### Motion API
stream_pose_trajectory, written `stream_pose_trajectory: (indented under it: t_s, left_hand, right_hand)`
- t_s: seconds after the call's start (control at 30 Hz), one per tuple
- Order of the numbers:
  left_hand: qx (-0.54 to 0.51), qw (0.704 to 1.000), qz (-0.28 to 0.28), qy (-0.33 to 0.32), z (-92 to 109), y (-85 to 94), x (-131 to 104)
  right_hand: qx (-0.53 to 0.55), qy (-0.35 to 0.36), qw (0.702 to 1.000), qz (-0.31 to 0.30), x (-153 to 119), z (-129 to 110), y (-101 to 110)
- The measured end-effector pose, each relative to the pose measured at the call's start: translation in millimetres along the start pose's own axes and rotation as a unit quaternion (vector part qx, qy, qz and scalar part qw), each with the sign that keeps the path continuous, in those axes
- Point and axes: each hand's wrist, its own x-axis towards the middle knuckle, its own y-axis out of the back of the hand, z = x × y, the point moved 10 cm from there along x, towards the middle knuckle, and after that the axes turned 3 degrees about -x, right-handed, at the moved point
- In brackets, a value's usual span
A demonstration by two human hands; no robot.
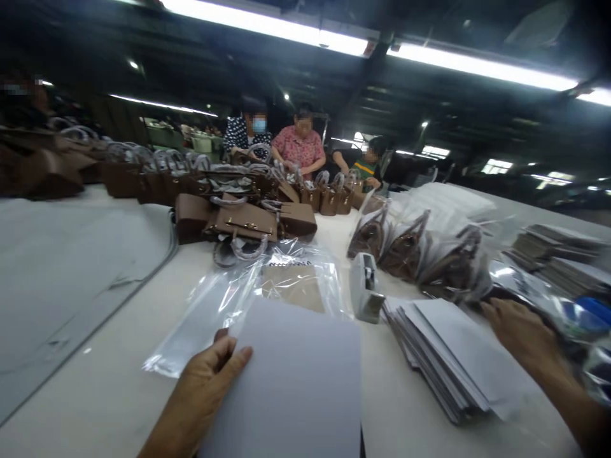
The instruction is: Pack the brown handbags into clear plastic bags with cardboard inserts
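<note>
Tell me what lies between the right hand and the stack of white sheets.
Nothing visible. The right hand rests at the far right edge of the stack of white sheets, with no object between them.

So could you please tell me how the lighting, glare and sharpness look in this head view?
Head view: ceiling strip lights blow out white; the plastic bags glare; brown handbags look soft; edges bend, wide-angle; the left hand and white sheet are fairly clear.
</note>
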Motion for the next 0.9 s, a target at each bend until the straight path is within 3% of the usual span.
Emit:
stream_pose_trajectory:
  t_s: [0.07, 0.13, 0.17, 0.23, 0.27, 0.33, 0.4, 0.47, 0.53, 0.57, 0.67, 0.77, 0.83, 0.9]
  left_hand:
    - [0.052, 0.998, 0.003, -0.035, 4, 1.3, 2]
    - [0.103, 0.993, -0.001, -0.054, 4, 2.9, 0]
    - [0.123, 0.991, -0.007, -0.055, 2, 3.7, -3]
    - [0.152, 0.987, -0.018, -0.043, -7, 6.3, -9]
    - [0.167, 0.985, -0.017, -0.036, -12, 9.0, -12]
    - [0.226, 0.973, -0.005, -0.04, -16, 16.6, -18]
    - [0.332, 0.939, 0.035, -0.078, -9, 27.5, -21]
    - [0.44, 0.875, 0.117, -0.166, 16, 37.4, -27]
    - [0.491, 0.796, 0.184, -0.301, 50, 31.3, -41]
    - [0.499, 0.761, 0.183, -0.371, 64, 19.2, -48]
    - [0.522, 0.691, 0.064, -0.495, 71, -33.8, -52]
    - [0.572, 0.657, -0.062, -0.486, 44, -72.8, -35]
    - [0.6, 0.646, -0.104, -0.46, 25, -81.5, -24]
    - [0.611, 0.645, -0.115, -0.445, 14, -81.0, -17]
  right_hand:
    - [-0.013, 0.065, 0.998, 0.009, -14, -56, 2]
    - [0.063, 0.22, 0.973, 0.023, -42, -147, 18]
    - [0.102, 0.303, 0.948, 0.006, -63, -195, 24]
    - [0.126, 0.504, 0.854, 0.041, -122, -283, 46]
    - [0.118, 0.544, 0.829, 0.056, -142, -311, 49]
    - [0.115, 0.572, 0.809, 0.071, -167, -344, 49]
    - [0.12, 0.57, 0.81, 0.073, -175, -355, 41]
    - [0.121, 0.573, 0.807, 0.072, -178, -355, 33]
    - [0.116, 0.58, 0.803, 0.071, -179, -353, 29]
    - [0.116, 0.581, 0.803, 0.071, -179, -353, 29]
    - [0.129, 0.579, 0.803, 0.066, -174, -352, 34]
    - [0.194, 0.553, 0.81, 0.015, -150, -333, 34]
    - [0.213, 0.462, 0.86, -0.045, -112, -305, 14]
    - [0.186, 0.352, 0.91, -0.116, -76, -270, -23]
